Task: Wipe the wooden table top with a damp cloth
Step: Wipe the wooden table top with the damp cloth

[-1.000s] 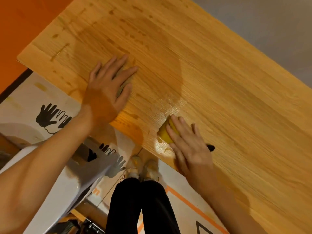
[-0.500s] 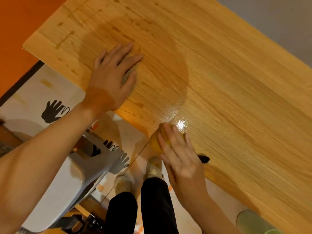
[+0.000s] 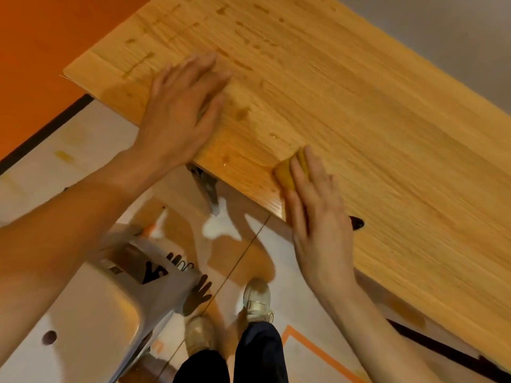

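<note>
The wooden table top [image 3: 359,111] runs diagonally across the head view, with dark wet spots near its far left corner. My right hand [image 3: 318,205] presses a small yellow cloth [image 3: 287,172] flat onto the table's near edge; only the cloth's left part shows past my fingers. My left hand [image 3: 179,117] lies flat on the wood near the left corner, fingers spread, holding nothing. A wet sheen shows on the wood just left of the cloth.
A dark pen-like object [image 3: 358,223] lies on the table just right of my right hand. A white chair [image 3: 91,308] stands below left. My feet [image 3: 255,298] stand on a printed floor mat under the table edge. An orange floor is at the left.
My right hand has slid the yellow cloth along the near edge. My left hand stays flat near the corner. The camera has shifted, showing more floor.
</note>
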`<state>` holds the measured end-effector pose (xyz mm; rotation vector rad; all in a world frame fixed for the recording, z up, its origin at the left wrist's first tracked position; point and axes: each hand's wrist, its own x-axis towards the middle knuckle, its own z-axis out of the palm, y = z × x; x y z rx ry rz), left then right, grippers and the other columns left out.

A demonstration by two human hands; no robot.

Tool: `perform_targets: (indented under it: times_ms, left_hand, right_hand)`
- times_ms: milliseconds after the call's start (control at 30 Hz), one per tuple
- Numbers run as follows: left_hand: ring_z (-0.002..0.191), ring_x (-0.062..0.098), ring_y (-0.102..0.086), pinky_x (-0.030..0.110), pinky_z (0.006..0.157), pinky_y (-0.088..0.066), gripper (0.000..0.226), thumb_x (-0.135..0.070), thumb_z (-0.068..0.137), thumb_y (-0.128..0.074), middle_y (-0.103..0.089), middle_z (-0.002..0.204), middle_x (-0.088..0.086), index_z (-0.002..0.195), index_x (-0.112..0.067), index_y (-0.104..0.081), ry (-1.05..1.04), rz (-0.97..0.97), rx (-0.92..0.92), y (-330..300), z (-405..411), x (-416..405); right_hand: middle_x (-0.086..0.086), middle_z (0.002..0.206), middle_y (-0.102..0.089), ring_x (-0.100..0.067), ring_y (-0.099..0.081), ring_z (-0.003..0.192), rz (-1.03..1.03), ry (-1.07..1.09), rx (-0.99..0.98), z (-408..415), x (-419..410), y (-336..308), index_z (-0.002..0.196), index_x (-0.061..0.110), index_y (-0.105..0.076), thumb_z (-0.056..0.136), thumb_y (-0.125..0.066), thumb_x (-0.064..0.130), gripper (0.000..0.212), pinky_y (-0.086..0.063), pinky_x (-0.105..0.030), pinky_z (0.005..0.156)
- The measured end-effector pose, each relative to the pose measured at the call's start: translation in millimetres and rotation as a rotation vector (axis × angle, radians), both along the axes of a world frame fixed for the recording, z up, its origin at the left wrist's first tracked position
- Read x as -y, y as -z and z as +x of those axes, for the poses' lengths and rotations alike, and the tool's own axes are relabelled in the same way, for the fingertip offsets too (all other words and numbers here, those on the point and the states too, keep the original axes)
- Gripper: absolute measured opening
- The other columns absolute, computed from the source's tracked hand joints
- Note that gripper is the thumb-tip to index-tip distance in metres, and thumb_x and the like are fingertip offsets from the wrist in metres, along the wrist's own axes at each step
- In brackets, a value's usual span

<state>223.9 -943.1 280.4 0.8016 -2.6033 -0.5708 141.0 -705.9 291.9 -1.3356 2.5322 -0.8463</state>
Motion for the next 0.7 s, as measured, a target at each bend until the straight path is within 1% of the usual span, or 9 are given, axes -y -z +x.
perform_targets:
  times_ms: [67,133,233,300,367,467,567,633,700]
  left_hand:
    - [0.153,0.025,-0.021,0.046,0.123,-0.008,0.046,-0.039,0.107,-0.032,-0.029,0.163,0.002,0.148,-0.025,-0.046,-0.021,-0.02,0.015,3,6,12]
    - [0.153,0.025,-0.02,0.043,0.122,-0.008,0.045,-0.039,0.106,-0.032,-0.03,0.163,0.002,0.147,-0.027,-0.048,-0.023,-0.042,0.019,5,4,17]
    - [0.153,0.023,-0.02,0.038,0.121,-0.008,0.045,-0.039,0.104,-0.034,-0.035,0.161,-0.002,0.144,-0.029,-0.051,-0.024,-0.068,0.011,11,0,18]
    - [0.153,0.02,-0.02,0.035,0.12,-0.008,0.045,-0.04,0.102,-0.035,-0.037,0.159,-0.004,0.143,-0.03,-0.052,-0.039,-0.07,-0.012,14,1,18]
    - [0.153,0.018,-0.02,0.032,0.118,-0.01,0.046,-0.041,0.101,-0.035,-0.037,0.159,-0.005,0.143,-0.031,-0.051,-0.042,-0.083,-0.025,15,1,17]
    - [0.153,0.017,-0.018,0.033,0.118,-0.01,0.045,-0.041,0.103,-0.034,-0.034,0.161,-0.006,0.145,-0.034,-0.047,-0.047,-0.08,-0.002,15,-1,17]
    - [0.153,0.019,-0.018,0.036,0.119,-0.011,0.046,-0.041,0.104,-0.032,-0.034,0.161,-0.004,0.147,-0.032,-0.045,-0.049,-0.121,0.009,16,-1,19]
    - [0.149,0.021,-0.027,0.037,0.117,-0.016,0.05,-0.043,0.102,-0.029,-0.042,0.156,-0.001,0.147,-0.029,-0.045,-0.015,-0.16,-0.05,16,1,20]
    - [0.132,0.024,-0.047,0.038,0.109,-0.031,0.051,-0.045,0.102,-0.026,-0.057,0.139,0.004,0.144,-0.027,-0.048,-0.026,-0.155,-0.158,20,11,26]
  right_hand:
    - [-0.005,0.16,-0.027,-0.017,-0.021,0.15,0.025,-0.201,-0.04,20,-19,-3,0.148,0.01,-0.039,0.104,-0.04,0.019,0.044,-0.011,-0.035,0.124]
    - [0.001,0.161,-0.026,-0.012,-0.02,0.15,0.066,-0.261,-0.007,-5,-13,-9,0.148,0.015,-0.039,0.105,-0.04,0.023,0.044,-0.014,-0.036,0.125]
    - [0.004,0.161,-0.023,-0.011,-0.019,0.15,0.06,-0.008,0.009,-70,23,-10,0.148,0.018,-0.04,0.106,-0.039,0.027,0.043,-0.014,-0.035,0.125]
    - [0.0,0.162,-0.022,-0.014,-0.02,0.149,0.047,0.247,0.055,-104,51,-12,0.148,0.013,-0.041,0.106,-0.038,0.025,0.044,-0.01,-0.02,0.117]
    - [-0.002,0.161,-0.024,-0.013,-0.022,0.149,0.035,0.321,0.055,-101,67,-10,0.146,0.011,-0.042,0.105,-0.038,0.025,0.044,-0.01,-0.016,0.112]
    - [0.004,0.159,-0.029,-0.008,-0.024,0.147,0.016,0.026,0.011,-39,62,-6,0.145,0.017,-0.045,0.105,-0.042,0.029,0.042,-0.018,-0.035,0.124]
    - [0.007,0.16,-0.027,-0.006,-0.025,0.147,0.041,-0.337,-0.028,7,23,-8,0.147,0.018,-0.041,0.105,-0.045,0.022,0.043,-0.026,-0.044,0.121]
    - [0.003,0.161,-0.027,-0.012,-0.026,0.148,0.085,-0.429,-0.162,0,-18,-6,0.148,0.014,-0.039,0.104,-0.045,0.014,0.044,-0.029,-0.048,0.119]
    - [-0.003,0.16,-0.029,-0.02,-0.03,0.147,0.132,-0.425,-0.312,-11,-59,-4,0.146,0.01,-0.041,0.099,-0.046,0.013,0.047,-0.034,-0.052,0.115]
